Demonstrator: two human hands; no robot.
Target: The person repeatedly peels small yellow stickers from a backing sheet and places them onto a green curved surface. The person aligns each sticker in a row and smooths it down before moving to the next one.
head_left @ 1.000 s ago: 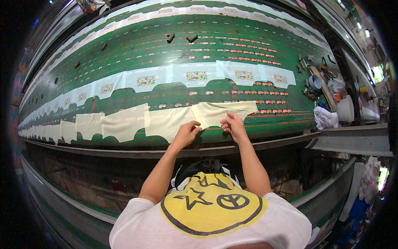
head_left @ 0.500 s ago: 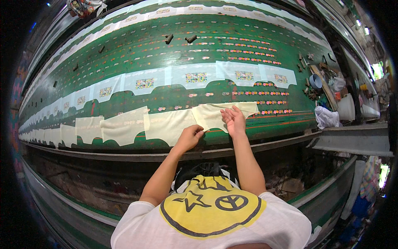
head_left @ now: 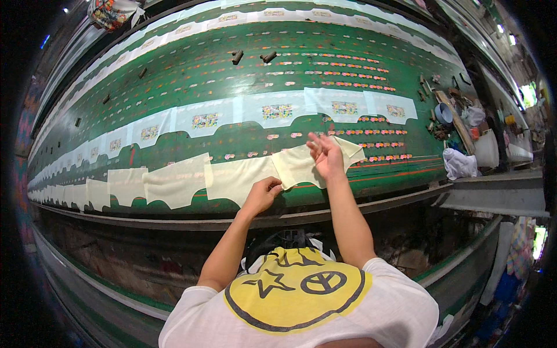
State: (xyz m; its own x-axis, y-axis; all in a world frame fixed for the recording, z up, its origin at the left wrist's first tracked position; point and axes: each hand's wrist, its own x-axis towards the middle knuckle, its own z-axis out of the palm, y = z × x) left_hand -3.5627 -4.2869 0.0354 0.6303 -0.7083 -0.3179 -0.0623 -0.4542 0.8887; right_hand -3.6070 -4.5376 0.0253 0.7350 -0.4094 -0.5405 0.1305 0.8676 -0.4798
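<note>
A pale yellow cut fabric piece (head_left: 299, 165) lies on the long green table, its left edge over the neighbouring yellow piece (head_left: 239, 177). My left hand (head_left: 263, 195) has its thumb and fingers pinched at the lower left corner of that right-hand piece. Over its right part is my right hand (head_left: 328, 158), fingers apart and raised, gripping nothing. Beyond my right wrist the piece's right end (head_left: 351, 152) shows a crease or fold.
Farther across the green table (head_left: 203, 64) runs a row of light blue pieces (head_left: 278, 110) with colourful prints. Small dark blocks (head_left: 237, 57) stand on the surface. At the right end are a blue bowl (head_left: 443, 113), a white cloth (head_left: 459, 163) and a wooden strip (head_left: 455, 119).
My right hand has moved slightly up and turned over the fabric. The piece's right end has shifted and its upper edge slopes differently. My left hand stays at the lower corner.
</note>
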